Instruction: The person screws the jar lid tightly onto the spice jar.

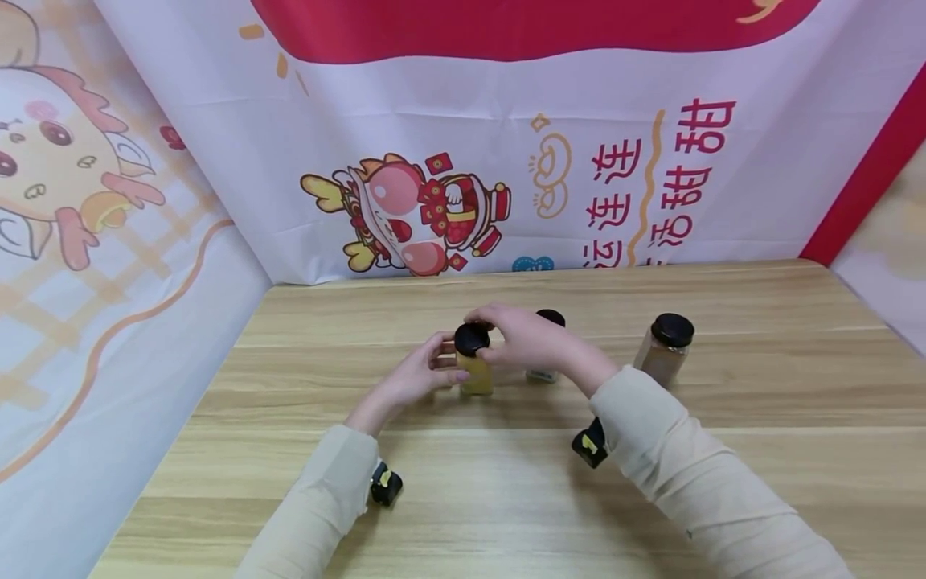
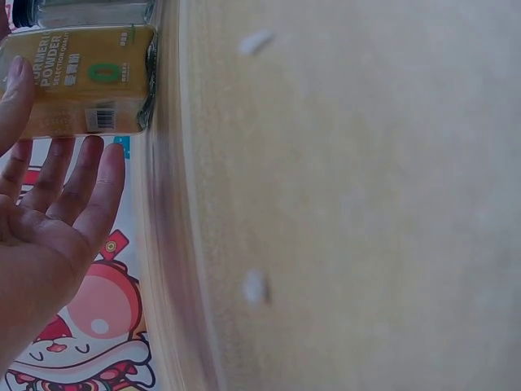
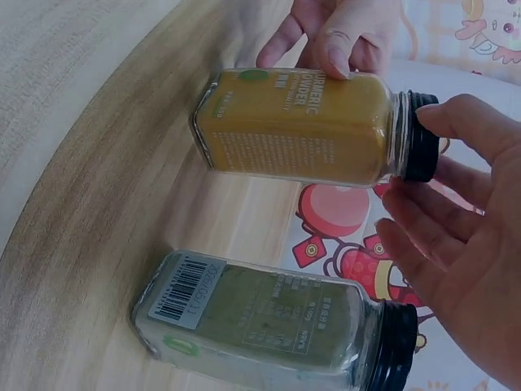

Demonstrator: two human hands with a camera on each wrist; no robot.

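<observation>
A clear jar of yellow turmeric powder (image 3: 293,122) with a black lid is between my hands in the middle of the table. My right hand (image 1: 524,342) grips its lid (image 3: 422,137), the thumb on one side and fingers on the other. My left hand (image 1: 419,371) is at the jar's left side. Its thumb (image 2: 15,102) overlaps the label, while its fairly straight fingers (image 2: 85,175) reach to the jar's edge. Just right of it stands a second black-lidded jar with greenish powder (image 3: 252,309), partly hidden by my right hand in the head view.
A third black-lidded jar of brownish powder (image 1: 661,350) stands farther right, beyond my right forearm. A black wrist device (image 1: 386,485) shows at my left sleeve, another (image 1: 590,444) at my right. The wooden table (image 1: 463,515) ends at a printed cloth backdrop (image 1: 448,104).
</observation>
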